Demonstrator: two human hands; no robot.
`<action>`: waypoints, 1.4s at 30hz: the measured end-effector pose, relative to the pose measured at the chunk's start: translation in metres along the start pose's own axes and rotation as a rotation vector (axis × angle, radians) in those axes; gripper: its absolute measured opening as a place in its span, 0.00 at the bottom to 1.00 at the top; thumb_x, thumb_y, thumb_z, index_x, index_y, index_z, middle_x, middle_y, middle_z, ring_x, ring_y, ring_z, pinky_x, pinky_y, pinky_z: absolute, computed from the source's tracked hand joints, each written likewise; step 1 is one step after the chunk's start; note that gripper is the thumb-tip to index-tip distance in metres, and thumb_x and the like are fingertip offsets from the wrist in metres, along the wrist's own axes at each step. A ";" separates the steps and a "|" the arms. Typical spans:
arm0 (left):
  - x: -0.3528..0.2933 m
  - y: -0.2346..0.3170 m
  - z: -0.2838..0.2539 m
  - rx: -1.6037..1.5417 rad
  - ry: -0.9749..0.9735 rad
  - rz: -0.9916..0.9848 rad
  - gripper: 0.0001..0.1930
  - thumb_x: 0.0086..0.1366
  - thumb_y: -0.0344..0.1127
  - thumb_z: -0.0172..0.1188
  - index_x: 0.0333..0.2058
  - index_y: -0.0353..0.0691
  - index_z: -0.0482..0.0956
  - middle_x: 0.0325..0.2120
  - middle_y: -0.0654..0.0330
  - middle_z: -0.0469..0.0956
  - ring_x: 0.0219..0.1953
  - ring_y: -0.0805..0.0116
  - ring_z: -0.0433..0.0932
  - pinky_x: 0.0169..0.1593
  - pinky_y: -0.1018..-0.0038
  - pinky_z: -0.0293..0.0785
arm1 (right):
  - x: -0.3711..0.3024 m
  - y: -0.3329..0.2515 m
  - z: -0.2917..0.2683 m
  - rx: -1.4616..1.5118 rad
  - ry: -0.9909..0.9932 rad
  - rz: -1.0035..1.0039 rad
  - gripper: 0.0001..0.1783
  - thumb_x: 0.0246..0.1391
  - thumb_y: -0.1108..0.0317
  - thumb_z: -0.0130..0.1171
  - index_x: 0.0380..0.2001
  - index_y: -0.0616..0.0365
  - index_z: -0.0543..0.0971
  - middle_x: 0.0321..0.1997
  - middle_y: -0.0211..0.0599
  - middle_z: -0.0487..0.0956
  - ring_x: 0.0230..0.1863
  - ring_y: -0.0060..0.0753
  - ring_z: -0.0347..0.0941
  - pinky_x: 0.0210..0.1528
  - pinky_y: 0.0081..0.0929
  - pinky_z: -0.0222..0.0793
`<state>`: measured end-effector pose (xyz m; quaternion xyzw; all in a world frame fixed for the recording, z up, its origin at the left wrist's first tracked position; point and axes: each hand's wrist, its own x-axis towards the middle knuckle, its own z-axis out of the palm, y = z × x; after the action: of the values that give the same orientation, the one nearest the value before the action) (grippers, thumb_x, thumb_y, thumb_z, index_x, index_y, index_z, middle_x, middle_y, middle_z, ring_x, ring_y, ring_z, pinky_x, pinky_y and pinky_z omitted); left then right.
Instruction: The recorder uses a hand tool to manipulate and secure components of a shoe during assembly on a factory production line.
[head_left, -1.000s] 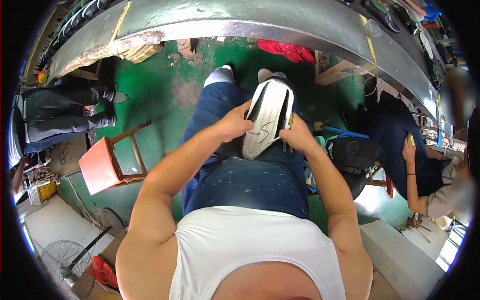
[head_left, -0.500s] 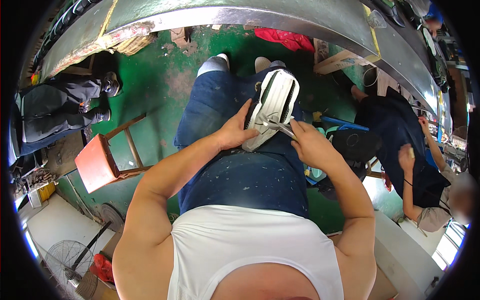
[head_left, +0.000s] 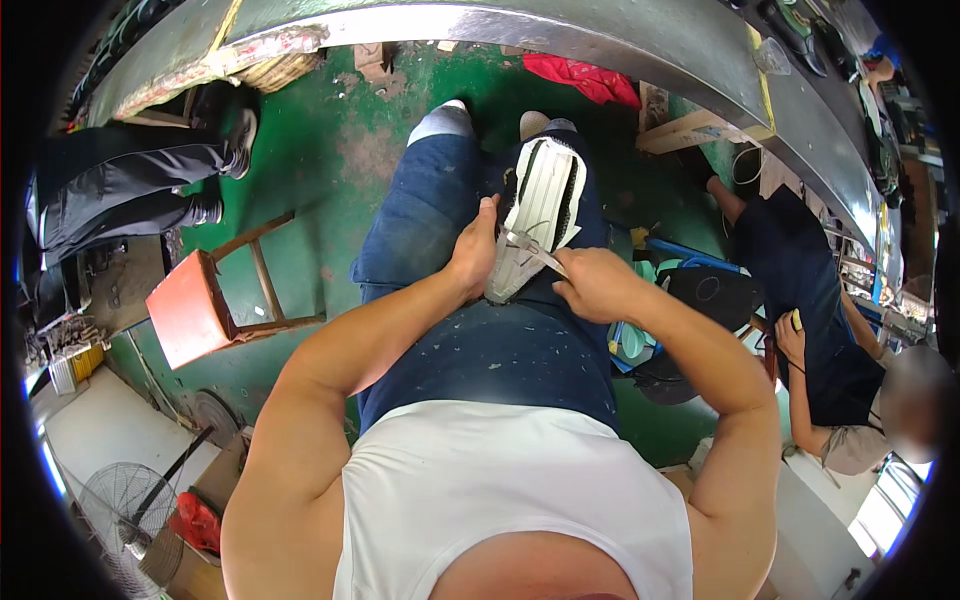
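A shoe upper (head_left: 550,190) rests bottom up along my right thigh, its underside pale with dark edges and its narrow end toward me. My left hand (head_left: 477,245) presses against its left side and steadies it, with some fingers hidden behind the edge. My right hand (head_left: 595,283) is closed round the handles of metal pincers (head_left: 533,248). The head of the pincers lies over the lower part of the shoe, at its left edge near my left hand. Whether the jaws grip the edge is too small to tell.
A metal-edged bench (head_left: 480,25) curves across the far side. An orange-seated stool (head_left: 190,305) stands at my left, near a standing person's legs (head_left: 150,170). Another person (head_left: 800,300) sits at my right beside a black-seated stool (head_left: 705,300). A fan (head_left: 125,500) is behind left.
The pincers have shifted left across the shoe with my right hand. My left hand has turned upright along the shoe's side, its thumb off the underside. The person at left has moved their legs.
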<state>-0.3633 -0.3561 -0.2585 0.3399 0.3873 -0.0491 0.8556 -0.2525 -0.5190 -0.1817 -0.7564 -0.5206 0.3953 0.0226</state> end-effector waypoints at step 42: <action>0.014 0.048 0.008 1.677 -0.249 0.512 0.31 0.73 0.49 0.48 0.72 0.68 0.53 0.70 0.29 0.42 0.47 0.35 0.80 0.56 0.57 0.76 | 0.025 0.065 -0.012 0.320 0.482 0.157 0.21 0.69 0.53 0.46 0.44 0.61 0.75 0.38 0.57 0.80 0.42 0.64 0.77 0.44 0.52 0.72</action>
<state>-0.3321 -0.3221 -0.2382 0.9237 0.0398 -0.1605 0.3455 -0.1915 -0.5243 -0.2168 -0.8532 -0.3711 0.2821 0.2340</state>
